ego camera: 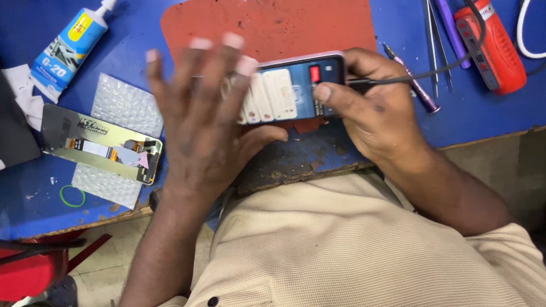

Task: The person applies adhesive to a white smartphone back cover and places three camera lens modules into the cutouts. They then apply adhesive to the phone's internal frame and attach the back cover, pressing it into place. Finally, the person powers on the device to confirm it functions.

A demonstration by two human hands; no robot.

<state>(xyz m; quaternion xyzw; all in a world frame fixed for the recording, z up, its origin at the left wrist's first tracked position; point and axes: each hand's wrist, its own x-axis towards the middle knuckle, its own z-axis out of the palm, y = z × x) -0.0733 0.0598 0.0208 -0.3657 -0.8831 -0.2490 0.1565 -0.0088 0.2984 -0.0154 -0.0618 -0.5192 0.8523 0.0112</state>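
head view: phone (300,87) flat on tabletop (491,117), lit. right hand (380,116) pinching phone's cabled end. left hand (209,123) spread, hovering over phone's other end. likely rigid, slick, fragile glass; best gripped by side edges. glue tube (73,46) far left of phone.

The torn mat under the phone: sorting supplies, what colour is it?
Brick red mat, head view.

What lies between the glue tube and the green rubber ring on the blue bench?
In the head view, a bubble-wrap sheet with a phone display panel lying across it sits between glue tube and ring.
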